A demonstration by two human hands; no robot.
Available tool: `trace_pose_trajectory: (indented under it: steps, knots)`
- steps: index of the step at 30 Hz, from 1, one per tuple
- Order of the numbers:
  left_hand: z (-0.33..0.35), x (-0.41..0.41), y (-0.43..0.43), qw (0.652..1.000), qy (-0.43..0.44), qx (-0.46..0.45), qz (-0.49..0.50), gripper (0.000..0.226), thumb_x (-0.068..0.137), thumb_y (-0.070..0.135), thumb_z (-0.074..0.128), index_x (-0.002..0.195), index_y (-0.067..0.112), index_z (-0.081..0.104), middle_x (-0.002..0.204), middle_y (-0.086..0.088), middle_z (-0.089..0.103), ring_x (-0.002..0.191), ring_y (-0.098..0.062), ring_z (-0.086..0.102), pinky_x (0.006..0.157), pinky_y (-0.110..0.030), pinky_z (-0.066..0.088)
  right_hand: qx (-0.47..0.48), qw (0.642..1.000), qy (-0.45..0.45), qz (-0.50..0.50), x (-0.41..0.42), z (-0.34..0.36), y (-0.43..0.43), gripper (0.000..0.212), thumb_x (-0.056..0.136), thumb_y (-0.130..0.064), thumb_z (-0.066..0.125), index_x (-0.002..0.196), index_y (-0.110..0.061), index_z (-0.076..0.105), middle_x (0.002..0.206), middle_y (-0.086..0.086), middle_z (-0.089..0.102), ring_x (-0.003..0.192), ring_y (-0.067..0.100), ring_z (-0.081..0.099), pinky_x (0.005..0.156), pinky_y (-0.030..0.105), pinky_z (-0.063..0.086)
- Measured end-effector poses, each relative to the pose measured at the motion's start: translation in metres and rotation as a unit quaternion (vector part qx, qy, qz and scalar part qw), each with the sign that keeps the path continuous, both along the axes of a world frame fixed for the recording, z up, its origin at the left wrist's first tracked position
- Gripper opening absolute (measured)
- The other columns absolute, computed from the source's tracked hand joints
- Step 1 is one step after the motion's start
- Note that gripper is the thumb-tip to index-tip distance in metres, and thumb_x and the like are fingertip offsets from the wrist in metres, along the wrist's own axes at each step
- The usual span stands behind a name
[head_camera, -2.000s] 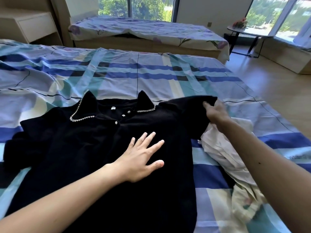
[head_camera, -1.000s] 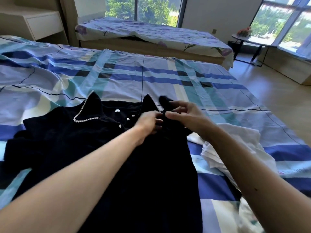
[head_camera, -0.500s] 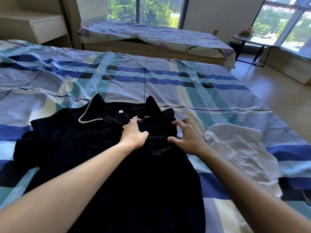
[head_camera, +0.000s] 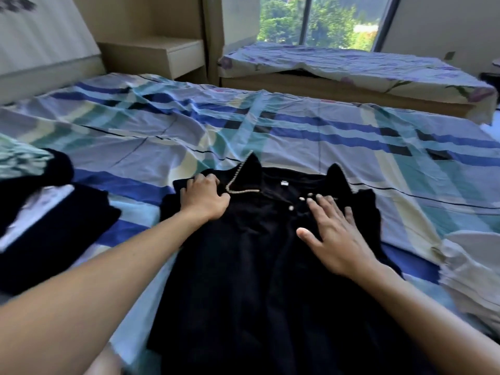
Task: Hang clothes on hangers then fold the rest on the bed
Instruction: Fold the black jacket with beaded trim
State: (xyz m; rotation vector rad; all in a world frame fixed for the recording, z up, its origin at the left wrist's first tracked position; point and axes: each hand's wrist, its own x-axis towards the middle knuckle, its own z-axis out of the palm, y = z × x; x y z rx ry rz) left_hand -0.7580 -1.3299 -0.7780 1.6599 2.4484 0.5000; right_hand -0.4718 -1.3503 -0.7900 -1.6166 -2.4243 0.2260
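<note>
Black dress (head_camera: 257, 280) lying flat on bed (head_camera: 297, 136), collar far, hem near, long axis running toward person. Left hand (head_camera: 205, 197) gripping left shoulder cloth, fingers curled in. Right hand (head_camera: 335, 234) pressing chest, fingers straight, holding nothing.

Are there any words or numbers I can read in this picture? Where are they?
White tag inside the collar of the black top: too small to read.
Dark marks on the wall panel, top left: blurred; cannot tell if they are writing.
Nothing else shows words or numbers.
</note>
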Motion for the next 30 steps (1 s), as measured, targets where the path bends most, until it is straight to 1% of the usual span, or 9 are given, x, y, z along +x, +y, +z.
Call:
trace_pose_trajectory:
  steps: [4,7,10,13,16,21,25,28,30]
  knots:
    - [-0.004,-0.053,-0.015,0.991,-0.018,-0.042,0.126,0.056,0.090,0.039,0.057,0.136,0.009,0.045,0.143,-0.016,0.042,0.134,-0.038,0.038,0.104,-0.050,0.038,-0.056,0.993,0.061,0.085,-0.085,0.000,-0.002,0.074,0.099,-0.049,0.052,0.160,-0.022,0.020,0.169,0.001,0.012,0.156,0.017,0.001,0.126,0.045,0.003]
    - [-0.004,-0.074,-0.018,0.969,-0.179,-0.039,0.163,0.059,0.095,0.042,0.053,0.135,0.000,0.047,0.138,-0.021,0.052,0.126,-0.039,0.049,0.101,-0.044,0.044,-0.107,0.984,0.093,0.112,-0.133,-0.005,0.000,0.070,0.101,-0.047,0.050,0.160,-0.022,0.021,0.169,0.000,0.012,0.156,0.016,0.001,0.126,0.045,0.004]
    - [0.001,-0.082,-0.023,0.899,-0.399,-0.065,0.170,0.046,0.093,0.045,0.060,0.119,0.007,0.062,0.114,-0.014,0.065,0.100,-0.032,0.063,0.088,-0.038,0.052,-0.159,0.977,0.096,0.102,-0.158,-0.013,0.003,0.067,0.104,-0.047,0.044,0.161,-0.023,0.020,0.169,0.001,0.009,0.156,0.017,-0.001,0.125,0.045,0.002]
    - [0.007,-0.094,-0.031,0.853,-0.479,-0.161,0.135,0.030,0.090,0.041,0.066,0.089,0.012,0.068,0.079,-0.010,0.069,0.067,-0.025,0.066,0.065,-0.033,0.057,-0.177,0.978,0.029,0.105,-0.167,-0.024,0.003,0.065,0.104,-0.049,0.039,0.161,-0.023,0.020,0.170,0.002,0.007,0.156,0.019,-0.003,0.124,0.047,-0.001]
    - [0.011,-0.108,-0.031,0.833,-0.528,-0.118,0.113,0.022,0.087,0.034,0.069,0.076,0.015,0.065,0.069,-0.006,0.064,0.053,-0.021,0.059,0.052,-0.027,0.050,-0.172,0.979,-0.005,0.108,-0.166,-0.027,0.005,0.064,0.104,-0.048,0.040,0.160,-0.023,0.021,0.170,0.002,0.007,0.156,0.018,-0.003,0.124,0.046,-0.001]
    - [0.014,-0.125,-0.035,0.903,-0.416,-0.006,0.104,0.012,0.088,0.018,0.071,0.095,0.012,0.063,0.088,-0.009,0.069,0.071,-0.022,0.066,0.060,-0.030,0.053,-0.079,0.988,0.092,0.094,-0.176,-0.023,0.006,0.064,0.105,-0.044,0.042,0.161,-0.026,0.017,0.170,0.000,0.006,0.156,0.016,-0.003,0.125,0.043,0.000]
    - [0.019,-0.129,-0.038,0.937,-0.317,0.043,0.137,0.019,0.083,0.017,0.076,0.096,0.011,0.064,0.101,-0.013,0.069,0.089,-0.028,0.068,0.056,-0.032,0.054,-0.135,0.983,-0.037,0.120,-0.187,-0.030,0.002,0.068,0.104,-0.052,0.038,0.161,-0.027,0.012,0.170,0.002,0.002,0.156,0.021,-0.006,0.123,0.052,-0.004]
    - [0.030,-0.122,-0.034,0.914,-0.372,0.091,0.131,0.024,0.077,0.015,0.082,0.087,0.012,0.060,0.101,-0.018,0.071,0.090,-0.034,0.071,0.071,-0.045,0.062,-0.157,0.969,0.172,0.084,-0.196,-0.009,-0.001,0.066,0.100,-0.048,0.052,0.157,-0.024,0.031,0.161,0.003,0.034,0.150,0.017,0.027,0.125,0.044,0.015]
    - [0.042,-0.108,-0.031,0.884,-0.437,0.131,0.102,0.025,0.079,0.014,0.081,0.094,0.011,0.061,0.101,-0.016,0.071,0.087,-0.031,0.072,0.074,-0.042,0.062,-0.211,0.910,0.341,0.101,-0.200,0.011,-0.006,0.068,0.093,-0.045,0.066,0.153,-0.027,0.039,0.143,-0.002,0.053,0.130,0.009,0.052,0.114,0.031,0.039]
